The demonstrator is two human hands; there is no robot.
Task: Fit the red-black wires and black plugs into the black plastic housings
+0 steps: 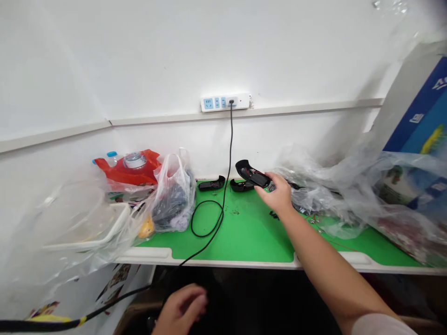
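My right hand (277,193) grips a black plastic housing (252,174) with a curved end, between thumb and fingers, raised over the back of the green mat. Wires and small parts show inside its hollow. Behind and below it lies a second black housing (240,186) on the mat. A third such housing (211,184) rests farther left, near the wall. My left hand (183,309) is low, in front of the table edge, slightly blurred. Its fingers are curled in with the thumb against them, and what they hold, if anything, is hidden.
A black cable (231,149) drops from the wall power strip (226,102) and loops on the green mat (244,237). Bagged items (174,200) and a lidded plastic tub (80,218) stand left. Clear plastic bags (328,195) and a big blue box (415,121) crowd the right.
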